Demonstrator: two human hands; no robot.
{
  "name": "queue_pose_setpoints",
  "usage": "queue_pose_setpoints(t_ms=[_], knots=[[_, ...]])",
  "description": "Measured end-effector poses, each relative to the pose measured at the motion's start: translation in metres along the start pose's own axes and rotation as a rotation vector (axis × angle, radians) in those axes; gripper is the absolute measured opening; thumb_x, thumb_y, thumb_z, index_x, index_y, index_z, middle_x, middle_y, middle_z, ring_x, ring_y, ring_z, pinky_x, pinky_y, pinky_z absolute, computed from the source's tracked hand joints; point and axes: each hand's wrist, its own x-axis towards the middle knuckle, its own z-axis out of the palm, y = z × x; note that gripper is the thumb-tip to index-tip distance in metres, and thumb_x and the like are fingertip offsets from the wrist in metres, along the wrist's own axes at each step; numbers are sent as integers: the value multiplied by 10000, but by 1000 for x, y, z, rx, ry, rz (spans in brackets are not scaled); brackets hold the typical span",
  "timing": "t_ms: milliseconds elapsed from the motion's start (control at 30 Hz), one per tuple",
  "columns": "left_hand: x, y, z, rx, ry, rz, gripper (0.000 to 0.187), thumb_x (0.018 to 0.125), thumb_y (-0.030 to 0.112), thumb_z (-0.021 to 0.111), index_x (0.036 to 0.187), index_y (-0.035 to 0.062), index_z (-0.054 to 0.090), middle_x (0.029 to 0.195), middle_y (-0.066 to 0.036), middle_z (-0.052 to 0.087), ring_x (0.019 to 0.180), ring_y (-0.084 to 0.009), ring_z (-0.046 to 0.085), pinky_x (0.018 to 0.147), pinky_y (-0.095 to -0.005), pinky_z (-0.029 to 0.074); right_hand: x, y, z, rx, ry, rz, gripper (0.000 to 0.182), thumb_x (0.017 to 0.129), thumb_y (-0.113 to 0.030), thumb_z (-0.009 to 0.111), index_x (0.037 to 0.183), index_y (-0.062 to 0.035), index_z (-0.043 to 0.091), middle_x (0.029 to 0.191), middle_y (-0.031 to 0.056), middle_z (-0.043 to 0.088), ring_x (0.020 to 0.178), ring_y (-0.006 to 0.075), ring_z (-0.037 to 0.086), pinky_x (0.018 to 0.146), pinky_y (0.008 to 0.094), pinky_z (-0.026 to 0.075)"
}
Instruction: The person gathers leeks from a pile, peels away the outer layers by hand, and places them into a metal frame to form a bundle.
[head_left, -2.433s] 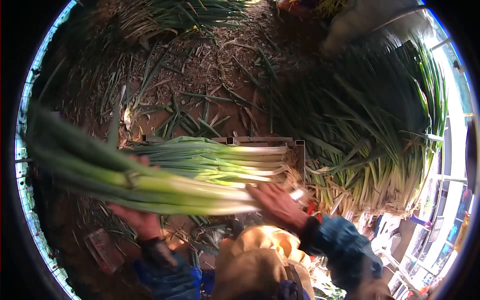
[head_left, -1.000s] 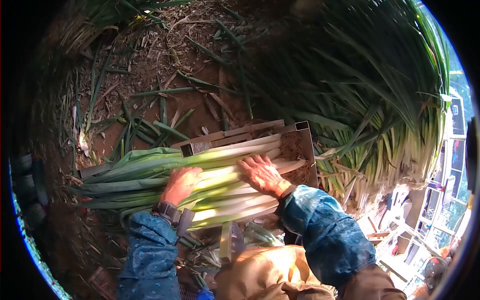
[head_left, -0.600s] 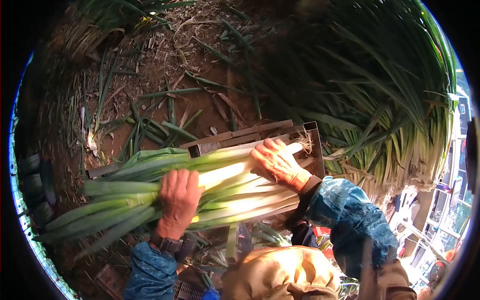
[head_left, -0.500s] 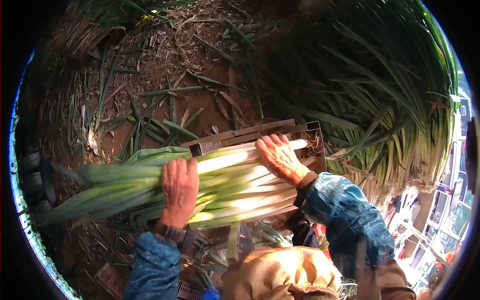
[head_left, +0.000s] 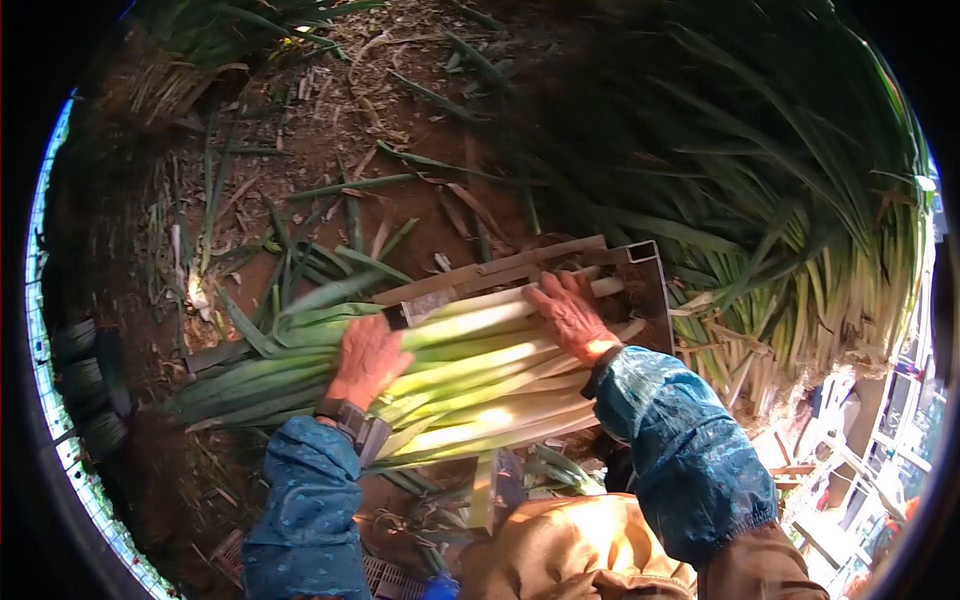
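Observation:
A row of long green onions (head_left: 480,375) lies side by side in a metal-edged frame (head_left: 655,300), white ends to the right and green leaves to the left. My left hand (head_left: 370,357) rests on top of them where white turns to green, fingers curled over the upper stalks. Near the white ends, my right hand (head_left: 572,312) is closed around the uppermost stalks, by the frame's far side. Both palms face down, so the undersides of the fingers are hidden.
A big heap of green onions (head_left: 800,260) stands at the right, roots toward me. Loose leaves and dry scraps litter the soil (head_left: 400,215) beyond the frame. Below the onions is a yellowish bar (head_left: 483,495), and a plastic crate (head_left: 385,578) sits at the bottom.
The blurred leaf ends at the left have drawn in and lie flatter now. My left hand has tilted toward the right; my right hand keeps its place at the white ends.

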Motion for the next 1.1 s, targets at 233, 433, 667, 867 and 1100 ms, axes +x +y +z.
queue_pose_setpoints(t_ms=[233,433,667,867,1100], knots=[[-42,-113,-55,-378,-220,-744,543,882,518,499,1102,33,601,988,-185,638,968,-330,613,830,-424,471,10,-1,-2,25,-67,31,395,790,-198,580,1182,-161,559,1146,118,525,1067,308,475,922,472,307],[-150,-161,5,-1465,640,-1030,375,884,186,570,1180,-25,480,1055,-155,561,863,-327,646,703,-394,554,1,5,14,-43,34,34,487,750,-116,559,1233,-171,528,1156,101,512,1074,296,453,883,459,318],[-252,-181,7,-1412,680,-1201,562,905,285,569,1265,-97,366,1225,-195,496,1116,-304,556,907,-376,501,0,3,6,31,20,69,456,804,-162,527,1259,-182,522,1127,82,528,1077,299,472,904,487,322],[-269,-216,-95,-930,791,-1520,608,875,359,618,1290,-38,417,1237,-148,526,1078,-260,564,918,-389,447,3,1,3,-32,-37,135,556,766,-64,585,1293,-210,486,1175,82,497,1083,286,463,880,447,357],[-165,-65,-118,-379,542,-893,616,798,174,650,1318,-47,405,1372,-202,415,1233,-322,422,1059,-425,305,2,1,18,-1,101,106,523,755,-117,581,1271,-164,508,1185,121,495,1080,307,456,868,460,365]])
